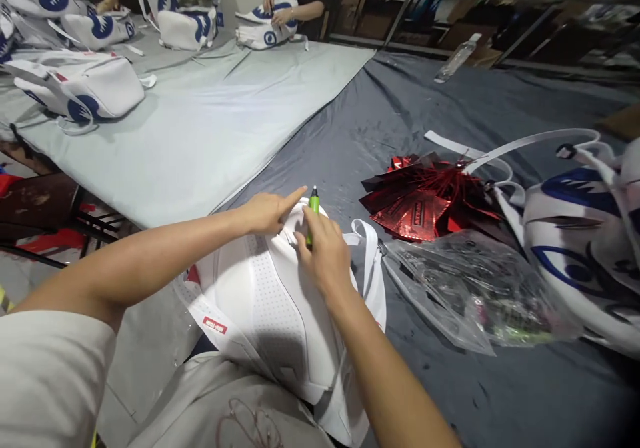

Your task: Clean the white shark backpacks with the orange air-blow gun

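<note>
A white backpack (235, 271) lies tilted against my lap and the table edge, its dotted padded back panel facing me and a small red label on its strap. My left hand (270, 213) is at its top edge, index finger stretched out, the thumb side against the fabric; its other fingers are mostly hidden. Beside it, my right hand (327, 251) is closed round a bright green pen (314, 203) with a dark tip pointing up and away. The right fingers are close to the backpack's top, near a loop of white strap (367, 235).
Right of the backpack lie red foil tags (417, 211) in a fanned bundle, a clear plastic bag (450, 288) and another patterned backpack (575, 255). A plastic bottle (457, 58) lies farther back. Across the pale table cover (200, 121) are more backpacks (107, 85) and co-workers' hands (283, 15).
</note>
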Demonstrator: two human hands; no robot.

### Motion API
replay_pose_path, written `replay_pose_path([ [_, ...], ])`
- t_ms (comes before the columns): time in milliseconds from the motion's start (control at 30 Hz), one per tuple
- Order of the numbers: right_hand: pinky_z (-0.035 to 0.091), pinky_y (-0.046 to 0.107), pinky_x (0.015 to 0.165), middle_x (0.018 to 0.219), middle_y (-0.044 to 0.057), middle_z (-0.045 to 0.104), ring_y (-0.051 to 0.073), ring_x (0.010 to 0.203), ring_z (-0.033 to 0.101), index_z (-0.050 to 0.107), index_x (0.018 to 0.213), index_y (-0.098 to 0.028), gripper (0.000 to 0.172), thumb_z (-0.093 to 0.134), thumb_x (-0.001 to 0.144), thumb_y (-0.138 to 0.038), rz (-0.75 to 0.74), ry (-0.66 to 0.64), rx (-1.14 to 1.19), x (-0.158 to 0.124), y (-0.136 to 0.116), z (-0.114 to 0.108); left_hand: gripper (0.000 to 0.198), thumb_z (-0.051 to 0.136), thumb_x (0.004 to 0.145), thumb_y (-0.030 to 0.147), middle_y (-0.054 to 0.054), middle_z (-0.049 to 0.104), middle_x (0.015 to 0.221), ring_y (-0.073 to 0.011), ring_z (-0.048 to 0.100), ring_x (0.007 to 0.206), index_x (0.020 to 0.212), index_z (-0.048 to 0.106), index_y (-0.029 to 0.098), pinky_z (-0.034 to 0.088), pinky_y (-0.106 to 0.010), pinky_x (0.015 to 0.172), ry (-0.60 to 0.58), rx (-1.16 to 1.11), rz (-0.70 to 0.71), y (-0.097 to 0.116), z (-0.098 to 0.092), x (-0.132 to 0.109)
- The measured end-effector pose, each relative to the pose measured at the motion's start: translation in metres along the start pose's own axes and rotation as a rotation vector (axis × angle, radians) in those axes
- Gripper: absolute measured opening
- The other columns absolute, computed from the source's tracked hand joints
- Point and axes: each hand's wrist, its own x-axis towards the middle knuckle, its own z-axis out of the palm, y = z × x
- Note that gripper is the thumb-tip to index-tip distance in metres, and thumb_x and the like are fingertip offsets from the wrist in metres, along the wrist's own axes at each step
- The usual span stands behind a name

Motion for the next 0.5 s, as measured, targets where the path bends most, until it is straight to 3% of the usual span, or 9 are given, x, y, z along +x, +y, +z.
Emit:
replay_pose_path([
  [100, 0.051, 0.035, 0.091, 0.131, 0.012, 0.064, 0.023, 0.109, 0.065, 0.038, 0.148, -0.020, 0.052, 0.046, 0.097, -0.023, 0.027, -0.017, 0.267, -0.029, 0.011, -0.019, 0.088, 0.054, 0.086, 0.025, -0.010, 0.067, 0.121, -0.0224, 0.064, 0.102, 0.159, 0.007, 0.022, 0.045, -0.029, 0.077, -0.003, 0.006, 0.007, 0.002, 0.000, 0.001],
  [233, 0.053, 0.028, 0.071, 0.100, 0.006, 0.076, 0.019, 0.077, 0.071, 0.061, 0.127, -0.019, 0.037, 0.054, 0.092, -0.028, 0.122, -0.213, 0.430, -0.038, 0.018, -0.032, 0.086, 0.053, 0.087, 0.025, -0.010, 0.067, 0.122, -0.0237, 0.064, 0.103, 0.159, 0.007, 0.023, 0.045, -0.030, 0.078, -0.039, -0.002, 0.011, 0.002, -0.003, 0.002],
  [333, 0.051, 0.027, 0.069, 0.093, 0.005, 0.077, 0.019, 0.073, 0.071, 0.071, 0.114, -0.019, 0.029, 0.056, 0.090, -0.027, 0.082, -0.292, 0.397, -0.022, 0.015, -0.029, 0.087, 0.053, 0.087, 0.025, -0.010, 0.065, 0.126, -0.0238, 0.063, 0.107, 0.159, 0.004, 0.021, 0.045, -0.030, 0.081, -0.063, -0.019, 0.023, 0.002, -0.005, 0.003],
  [500, 0.050, 0.028, 0.071, 0.101, 0.008, 0.077, 0.022, 0.085, 0.072, 0.068, 0.123, -0.019, 0.036, 0.052, 0.092, -0.023, 0.048, -0.369, 0.132, -0.004, -0.004, -0.020, 0.090, 0.052, 0.087, 0.025, -0.013, 0.063, 0.129, -0.0252, 0.064, 0.107, 0.159, -0.001, 0.019, 0.046, -0.031, 0.082, -0.132, -0.011, 0.024, 0.003, -0.008, 0.006],
])
